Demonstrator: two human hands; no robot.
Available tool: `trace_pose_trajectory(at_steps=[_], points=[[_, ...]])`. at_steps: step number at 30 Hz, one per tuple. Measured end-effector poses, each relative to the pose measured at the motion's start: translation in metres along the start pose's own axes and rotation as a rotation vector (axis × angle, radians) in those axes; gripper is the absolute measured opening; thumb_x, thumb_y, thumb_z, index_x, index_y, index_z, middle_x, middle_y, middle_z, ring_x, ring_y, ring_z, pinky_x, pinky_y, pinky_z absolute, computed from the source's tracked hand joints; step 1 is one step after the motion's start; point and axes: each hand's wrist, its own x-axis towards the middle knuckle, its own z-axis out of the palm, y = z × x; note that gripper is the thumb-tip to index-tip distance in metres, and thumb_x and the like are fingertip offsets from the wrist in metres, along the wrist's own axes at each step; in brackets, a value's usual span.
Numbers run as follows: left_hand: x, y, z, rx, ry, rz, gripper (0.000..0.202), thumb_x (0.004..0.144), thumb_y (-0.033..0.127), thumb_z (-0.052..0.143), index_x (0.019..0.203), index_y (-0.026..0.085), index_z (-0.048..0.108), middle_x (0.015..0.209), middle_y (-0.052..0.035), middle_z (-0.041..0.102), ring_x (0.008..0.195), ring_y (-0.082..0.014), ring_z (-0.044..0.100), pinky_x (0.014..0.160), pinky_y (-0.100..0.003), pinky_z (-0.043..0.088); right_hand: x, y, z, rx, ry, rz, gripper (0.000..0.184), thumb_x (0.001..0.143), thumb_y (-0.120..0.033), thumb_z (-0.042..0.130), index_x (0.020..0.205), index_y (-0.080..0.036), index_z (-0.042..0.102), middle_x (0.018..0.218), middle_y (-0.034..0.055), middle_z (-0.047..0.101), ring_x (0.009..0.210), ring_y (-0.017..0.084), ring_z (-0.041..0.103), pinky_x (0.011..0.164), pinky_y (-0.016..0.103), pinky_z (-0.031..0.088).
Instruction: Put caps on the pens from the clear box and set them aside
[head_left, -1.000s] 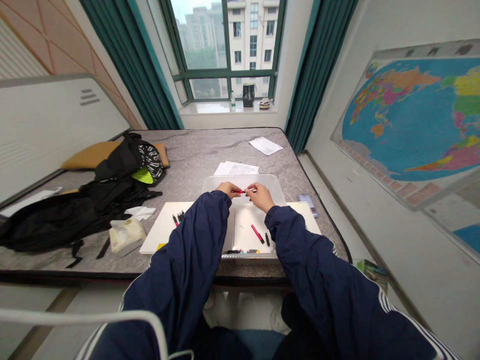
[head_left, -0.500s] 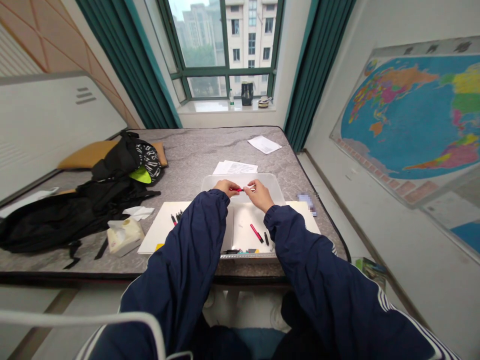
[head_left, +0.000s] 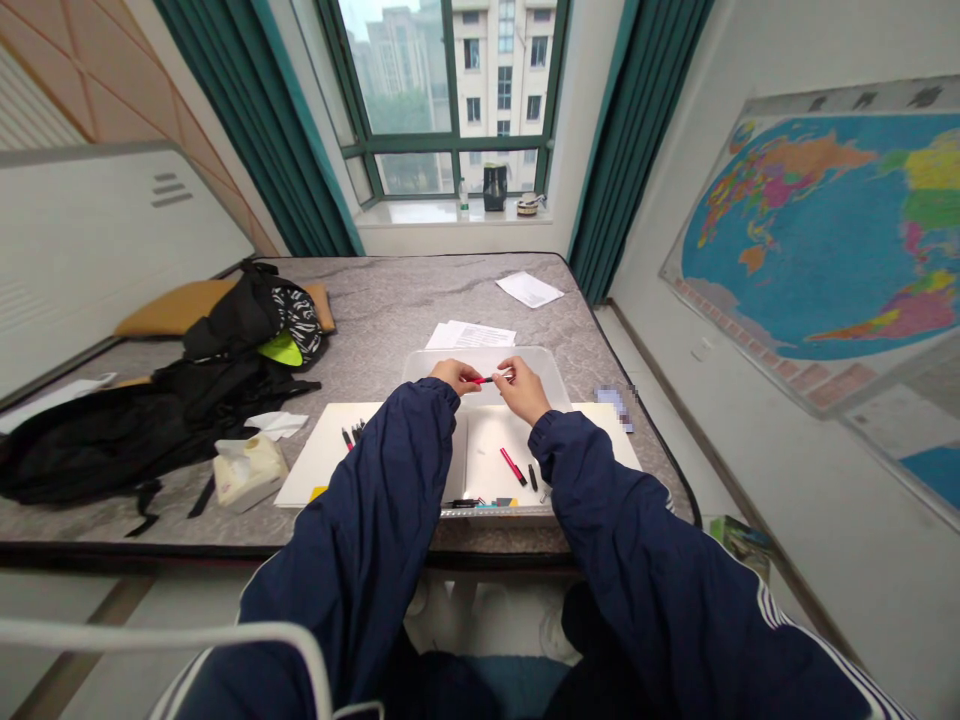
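Note:
My left hand [head_left: 456, 377] is closed on a red pen [head_left: 477, 380], pinched by its red part. From it a thin dark tip points right, into the closed fingertips of my right hand [head_left: 525, 392]. A small white piece shows at those right fingers, too small to make out. Both hands are above the far part of a whitish translucent tray [head_left: 555, 375]. Below them in the tray lie a red marker-like pen [head_left: 513, 467] and a short black pen piece [head_left: 533, 477]. Several small dark and coloured items lie along its near edge.
White boards or sheets [head_left: 304, 470] flank the tray, several pens [head_left: 352, 436] on the left one. Farther left are a tissue pack [head_left: 250, 472] and a black backpack [head_left: 97, 430]. Papers [head_left: 472, 334] lie behind the tray; a blurred bluish item [head_left: 615, 408] is at right.
My right hand has shifted slightly right, and more of the dark part shows between the two hands. The left hand stays nearly still.

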Motion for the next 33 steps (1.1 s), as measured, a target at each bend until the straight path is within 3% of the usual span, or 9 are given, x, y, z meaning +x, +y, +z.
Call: trace_pose_trajectory(at_steps=[2,5,11,16,19,26,33], points=[[-0.001,0.0,0.001,-0.039,0.037,0.019,0.025,0.066,0.029,0.074,0.09,0.02,0.077,0.074,-0.003,0.073,0.069,-0.0165,0.063,0.071,-0.025,0.046,0.0,-0.002,-0.001,0.042,0.017,-0.036,0.018,0.081,-0.028,0.058,0.096,-0.019,0.059,0.081,0.0001,0.068,0.069,0.012,0.063,0.074,0.024,0.046],[0.0,-0.001,0.002,-0.079,0.067,0.045,0.024,0.066,0.03,0.074,0.088,0.019,0.076,0.075,-0.0031,0.073,0.068,-0.0161,0.063,0.069,-0.026,0.046,0.0,-0.005,-0.004,0.07,0.022,0.02,0.018,0.083,-0.033,0.056,0.09,-0.017,0.061,0.073,0.0011,0.068,0.063,0.012,0.063,0.069,0.024,0.046],[0.001,0.0,0.002,-0.092,0.055,0.06,0.021,0.061,0.029,0.077,0.079,0.02,0.076,0.071,-0.0016,0.072,0.064,-0.0147,0.062,0.068,-0.025,0.045,-0.001,-0.007,-0.007,-0.113,-0.071,0.069,0.051,0.093,-0.052,0.036,0.06,-0.018,0.057,0.056,0.0039,0.062,0.062,0.016,0.062,0.068,0.025,0.044],[0.002,-0.003,0.003,-0.06,0.071,0.08,0.02,0.062,0.03,0.076,0.079,0.021,0.075,0.071,-0.0009,0.072,0.065,-0.0145,0.062,0.065,-0.024,0.045,-0.001,-0.006,-0.004,-0.011,0.007,0.01,0.029,0.087,-0.046,0.051,0.086,-0.019,0.061,0.072,0.001,0.068,0.067,0.014,0.064,0.07,0.024,0.047],[0.002,-0.005,0.005,-0.056,0.061,0.097,0.021,0.063,0.032,0.076,0.08,0.02,0.075,0.072,-0.0012,0.072,0.066,-0.015,0.063,0.065,-0.025,0.045,-0.001,-0.006,-0.004,0.067,0.004,-0.045,0.019,0.084,-0.037,0.056,0.083,-0.019,0.062,0.074,0.0006,0.069,0.066,0.013,0.065,0.071,0.024,0.05],[0.001,0.0,0.007,0.0,0.128,0.062,0.025,0.061,0.035,0.078,0.081,0.02,0.075,0.065,-0.0006,0.069,0.062,-0.0153,0.061,0.063,-0.026,0.043,-0.001,-0.008,-0.003,0.289,-0.037,0.165,0.034,0.081,-0.05,0.059,0.073,-0.017,0.059,0.055,0.0021,0.063,0.048,0.014,0.063,0.048,0.022,0.052],[0.001,-0.001,0.005,-0.021,0.184,0.115,0.023,0.064,0.036,0.077,0.08,0.02,0.073,0.079,-0.0019,0.07,0.066,-0.0147,0.063,0.067,-0.026,0.046,-0.003,-0.012,-0.001,0.359,-0.016,0.001,0.028,0.081,-0.045,0.059,0.089,-0.018,0.058,0.065,0.0012,0.067,0.06,0.014,0.067,0.052,0.022,0.053]])
